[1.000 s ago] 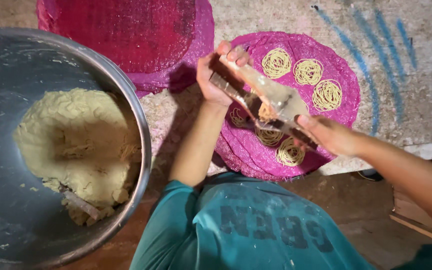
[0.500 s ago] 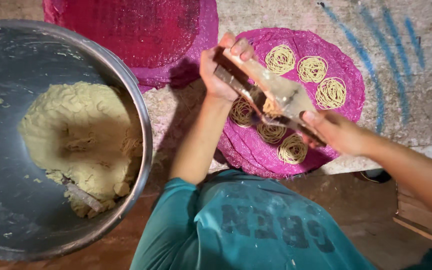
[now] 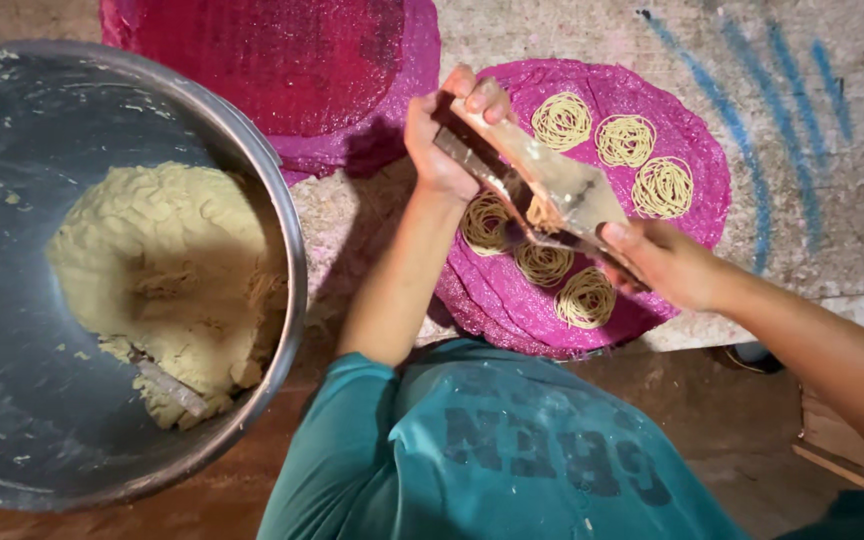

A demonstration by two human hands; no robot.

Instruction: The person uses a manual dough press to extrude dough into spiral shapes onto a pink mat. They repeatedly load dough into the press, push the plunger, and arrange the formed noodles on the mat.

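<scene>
Both my hands hold a wooden noodle press point(image 3: 542, 185) over a round pink woven mat point(image 3: 697, 125). My left hand point(image 3: 440, 140) grips the press's upper end. At its lower end my right hand point(image 3: 664, 262) is closed around the handle. Several coils of thin yellow noodle point(image 3: 562, 120) lie on the mat, some beyond the press and some under it point(image 3: 585, 297). A bit of dough shows at the press's underside, just above the mat.
A large steel bowl point(image 3: 290, 250) at the left holds a mound of pale yellow dough point(image 3: 162, 265) with a utensil handle point(image 3: 167, 385) stuck in it. A second pink mat point(image 3: 282, 60) lies at the top. My teal shirt point(image 3: 492, 450) fills the bottom.
The press and both hands stay over the same mat, shifted only slightly. The grip on both ends is unchanged.
</scene>
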